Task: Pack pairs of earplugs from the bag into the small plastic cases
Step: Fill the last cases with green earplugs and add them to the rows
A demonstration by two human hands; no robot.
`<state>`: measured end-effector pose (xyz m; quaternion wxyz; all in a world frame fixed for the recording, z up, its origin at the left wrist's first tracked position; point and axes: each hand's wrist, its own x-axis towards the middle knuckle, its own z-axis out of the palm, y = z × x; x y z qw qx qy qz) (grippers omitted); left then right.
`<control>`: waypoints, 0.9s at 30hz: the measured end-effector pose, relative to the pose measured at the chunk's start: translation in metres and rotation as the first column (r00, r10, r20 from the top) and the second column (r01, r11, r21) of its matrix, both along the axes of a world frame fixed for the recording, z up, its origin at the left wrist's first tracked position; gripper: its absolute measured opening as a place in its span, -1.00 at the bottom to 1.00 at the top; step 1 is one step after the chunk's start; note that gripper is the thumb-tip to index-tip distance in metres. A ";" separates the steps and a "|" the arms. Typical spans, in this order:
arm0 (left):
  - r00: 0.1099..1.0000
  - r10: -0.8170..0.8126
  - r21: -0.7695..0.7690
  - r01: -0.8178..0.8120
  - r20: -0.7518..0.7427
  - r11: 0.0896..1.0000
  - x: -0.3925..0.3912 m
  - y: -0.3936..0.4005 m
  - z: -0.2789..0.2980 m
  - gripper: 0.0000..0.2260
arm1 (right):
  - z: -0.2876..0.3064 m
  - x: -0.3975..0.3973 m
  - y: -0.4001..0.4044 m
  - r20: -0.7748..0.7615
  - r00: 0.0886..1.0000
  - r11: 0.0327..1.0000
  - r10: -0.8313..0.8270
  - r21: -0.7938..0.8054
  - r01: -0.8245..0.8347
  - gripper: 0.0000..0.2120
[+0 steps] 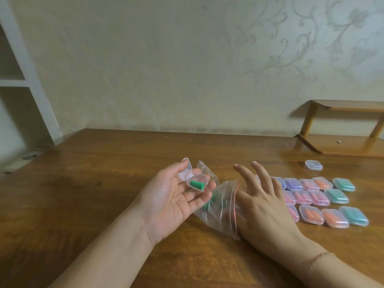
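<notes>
A: What was nearest on the desk?

B: Two forearms coming in from the near edge. The left hand lay palm up, fingers relaxed, cradling a small open case on its fingertips, the clear lid tipped back. One green earplug lay inside.

A: And the right hand?

B: Palm down, fingers spread and loose, grasping nothing, its palm beside the red-striped mouth of the clear bag. The bag lay crumpled between the hands near the desk's middle, a few green plugs showing dimly through it.

A: What else?

B: Beyond the right hand, toward the right edge, rows of closed filled cases: purple, pink, orange, teal. The hand hid the leftmost ones. Farther back sat one closed empty case, then a small wooden shelf in the far right corner against the wall.
</notes>
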<state>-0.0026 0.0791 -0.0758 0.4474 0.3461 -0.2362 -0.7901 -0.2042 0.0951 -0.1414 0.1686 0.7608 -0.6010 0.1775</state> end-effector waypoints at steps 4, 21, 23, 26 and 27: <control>1.000 -0.011 -0.005 0.011 0.009 1.000 0.000 0.000 0.000 -0.47 | -0.001 0.001 0.001 0.040 0.999 0.999 -0.027 0.019 0.026 -0.69; 0.996 -0.036 -0.030 0.039 0.080 0.999 0.000 0.002 -0.003 -0.49 | 0.034 -0.013 0.019 0.183 0.982 0.998 0.047 0.036 -0.054 -0.90; 0.994 -0.057 -0.029 0.060 0.090 0.998 -0.001 0.003 -0.003 -0.48 | 0.034 -0.011 0.023 0.150 0.987 0.979 0.062 0.182 -0.089 -0.80; 0.992 -0.082 -0.033 0.085 0.092 0.996 -0.003 0.005 -0.003 -0.47 | 0.035 -0.006 0.025 0.029 0.998 0.931 0.061 0.358 -0.068 -0.65; 0.992 -0.085 -0.036 0.089 0.094 0.995 -0.003 0.004 -0.004 -0.47 | 0.035 -0.005 0.025 0.042 0.998 0.931 0.051 0.360 -0.063 -0.63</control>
